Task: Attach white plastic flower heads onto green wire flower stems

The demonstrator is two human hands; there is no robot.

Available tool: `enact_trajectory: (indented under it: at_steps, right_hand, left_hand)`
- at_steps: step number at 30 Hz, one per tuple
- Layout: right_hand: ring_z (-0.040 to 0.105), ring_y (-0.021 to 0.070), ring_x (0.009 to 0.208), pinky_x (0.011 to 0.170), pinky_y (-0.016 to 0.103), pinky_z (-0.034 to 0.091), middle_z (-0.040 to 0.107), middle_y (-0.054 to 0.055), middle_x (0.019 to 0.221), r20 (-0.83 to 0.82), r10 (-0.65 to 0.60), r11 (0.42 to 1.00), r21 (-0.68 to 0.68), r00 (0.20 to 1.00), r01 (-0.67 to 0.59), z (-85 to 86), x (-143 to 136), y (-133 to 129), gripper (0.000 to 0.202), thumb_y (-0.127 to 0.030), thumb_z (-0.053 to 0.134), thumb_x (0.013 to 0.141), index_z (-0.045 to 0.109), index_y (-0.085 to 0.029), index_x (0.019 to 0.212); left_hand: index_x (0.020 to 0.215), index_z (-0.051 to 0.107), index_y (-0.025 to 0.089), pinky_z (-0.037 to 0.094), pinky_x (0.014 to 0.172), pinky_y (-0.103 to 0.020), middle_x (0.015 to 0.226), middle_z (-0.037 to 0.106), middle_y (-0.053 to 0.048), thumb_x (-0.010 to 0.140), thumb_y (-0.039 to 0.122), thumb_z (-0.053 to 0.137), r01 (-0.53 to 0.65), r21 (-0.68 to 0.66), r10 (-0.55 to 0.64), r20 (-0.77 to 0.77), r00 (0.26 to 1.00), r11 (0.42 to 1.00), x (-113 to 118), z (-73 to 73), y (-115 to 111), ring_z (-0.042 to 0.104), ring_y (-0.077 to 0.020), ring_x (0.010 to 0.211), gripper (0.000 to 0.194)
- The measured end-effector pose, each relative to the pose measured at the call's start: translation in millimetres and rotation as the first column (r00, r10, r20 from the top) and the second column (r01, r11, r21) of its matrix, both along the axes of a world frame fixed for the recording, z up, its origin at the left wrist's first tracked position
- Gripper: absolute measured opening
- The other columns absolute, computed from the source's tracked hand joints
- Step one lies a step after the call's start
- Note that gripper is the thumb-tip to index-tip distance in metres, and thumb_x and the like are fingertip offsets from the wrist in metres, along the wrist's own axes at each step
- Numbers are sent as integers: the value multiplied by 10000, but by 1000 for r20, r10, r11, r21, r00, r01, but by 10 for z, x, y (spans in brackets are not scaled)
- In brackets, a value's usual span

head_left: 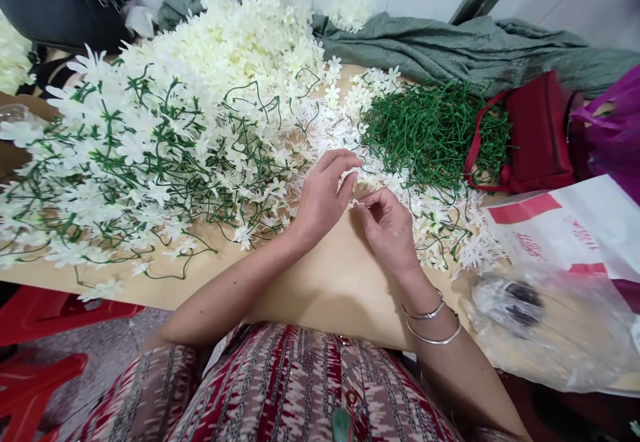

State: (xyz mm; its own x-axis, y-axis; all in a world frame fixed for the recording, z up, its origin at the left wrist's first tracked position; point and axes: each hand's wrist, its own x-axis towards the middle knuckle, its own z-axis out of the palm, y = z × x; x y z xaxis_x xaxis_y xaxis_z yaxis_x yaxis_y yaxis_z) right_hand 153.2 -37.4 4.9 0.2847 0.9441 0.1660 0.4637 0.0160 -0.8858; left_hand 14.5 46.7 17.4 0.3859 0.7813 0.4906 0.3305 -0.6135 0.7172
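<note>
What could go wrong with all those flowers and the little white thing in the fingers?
The small white piece in the right hand's fingertips might slip and be hard to spot among the other white bits nearby.

The green-stemmed flowers are heaped in a tangle, so pulling one could drag others along.

A white flower lies right at the table's front edge, so a bump might knock it off.

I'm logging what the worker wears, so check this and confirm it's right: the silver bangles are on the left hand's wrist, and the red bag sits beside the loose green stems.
Not quite. The silver bangles are on the wrist of the right hand, as the head view shows. The red bag does sit beside the loose green stems.
</note>
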Motion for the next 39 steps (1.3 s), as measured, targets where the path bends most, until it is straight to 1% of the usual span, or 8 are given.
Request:
enact_trajectory:
  at_steps: [5, 10, 15, 24, 26, 29, 34, 39]
  right_hand:
    - [515, 171, 623, 637, 325, 413, 579, -29, 666, 23, 62, 997, -55, 998, -60, 29, 58, 35, 133, -296, 609, 875, 528, -252, 778]
    - [517, 177, 629, 637, 328, 394, 584, -24, 674, 37, 78, 995, -69, 996, -75, 15, 90, 57, 125, -257, 601, 861, 516, -257, 771]
    - [513, 180, 652, 656, 330, 379, 576, -23, 690, 85, 78, 996, -49, 993, -74, -15, 73, 59, 127, -240, 587, 870, 505, -259, 775]
    - [511, 190, 663, 675, 335, 380, 570, -9, 712, 136, 104, 994, -30, 985, -101, -28, 48, 86, 125, -220, 569, 862, 480, -259, 784]
    - [499, 186, 643, 663, 335, 371, 567, -7, 697, 138, 122, 992, -25, 983, -120, -30, 29, 91, 122, -207, 567, 854, 480, -257, 783]
    - [456, 181, 585, 612, 339, 330, 529, -8, 617, 140, 133, 991, -33, 981, -129, -56, 18, 94, 193, -237, 594, 839, 447, -261, 716]
    - [528, 225, 609, 600, 355, 345, 560, 28, 590, 143, 125, 992, -34, 982, -121, -115, 50, 100, 200, -280, 603, 828, 475, -263, 675]
    - [600, 253, 703, 619, 353, 391, 653, 56, 702, 117, 113, 993, -28, 987, -111, -106, 72, 116, 84, -297, 603, 834, 562, -243, 785]
  left_hand:
    - [1155, 707, 187, 493, 1078, -390, 1275, 717, -90, 1027, 108, 498, 45, 107, -2, -372, 928, 993, 142, -21, 291, 656, -238, 1180, 258]
    - [1098, 738, 137, 473, 943, -409, 1172, 731, -140, 1023, 92, 484, 111, 210, 37, -594, 804, 971, 216, -8, 400, 612, -302, 1106, 269]
    - [1040, 733, 150, 451, 878, -419, 1090, 722, -156, 1015, 81, 510, 150, 245, 47, -648, 760, 958, 212, 63, 447, 595, -315, 1090, 236]
    - [1133, 717, 136, 461, 928, -405, 1208, 728, -148, 1029, 76, 474, 142, 259, 61, -643, 763, 955, 202, 165, 364, 608, -310, 1137, 271]
    - [1161, 715, 140, 469, 967, -396, 1235, 723, -137, 1028, 76, 461, 177, 231, -6, -593, 805, 957, 238, 207, 322, 619, -288, 1133, 294]
    - [1116, 735, 155, 482, 960, -374, 1175, 741, -116, 1010, 90, 483, 358, 157, -225, -537, 813, 920, 342, 295, 259, 646, -264, 1079, 280]
    - [866, 735, 189, 478, 822, -335, 958, 737, -75, 975, 152, 542, 613, 68, -487, -541, 686, 787, 639, 415, 260, 657, -221, 866, 225]
    - [629, 640, 192, 458, 757, -343, 811, 725, -89, 867, 23, 572, 670, 18, -502, -649, 572, 742, 1010, 359, 378, 657, -239, 835, 300]
